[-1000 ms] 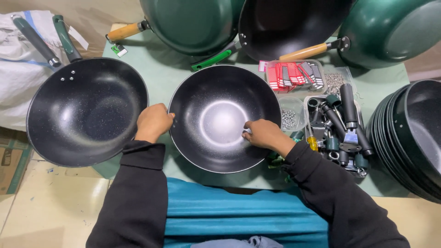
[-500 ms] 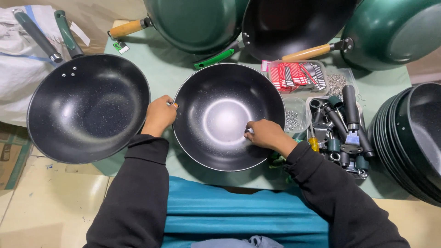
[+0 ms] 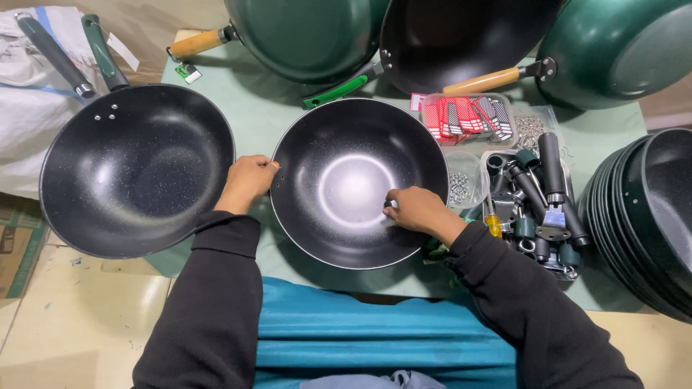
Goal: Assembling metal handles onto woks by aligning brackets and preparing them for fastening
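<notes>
Centre of the pale green table top (image 3: 274, 115): a handleless black non-stick wok pan (image 3: 358, 182), speckled inside, bright glare at its bottom. Left hand (image 3: 249, 180) at the pan's left rim, fingers curled over the edge and gripping it, thumb side toward the body. Right hand (image 3: 412, 209) inside the bowl on the lower right slope, fingertips pinched together on something small; too little showing to tell what. Black sleeves on both arms, a teal cloth (image 3: 375, 338) below at the lap. Just left of the held pan, nearly touching its rim, a second black wok (image 3: 137, 169) with three rivets and two dark green handles (image 3: 68, 50) lying above it on a white sack (image 3: 29, 108). Along the far edge, three green-backed woks leaning: one with a wooden handle (image 3: 202, 42), one with a green handle (image 3: 344, 89), one more with a wooden handle (image 3: 484, 81). Right of the held pan, a clear tub of red and white tags (image 3: 467, 119), a small clear cup of silver screws (image 3: 458, 186), and a tray of black handle parts (image 3: 540, 198) with a yellow-handled screwdriver (image 3: 493, 223) beside it. Far right, a stack of nested black pans (image 3: 649, 216).
</notes>
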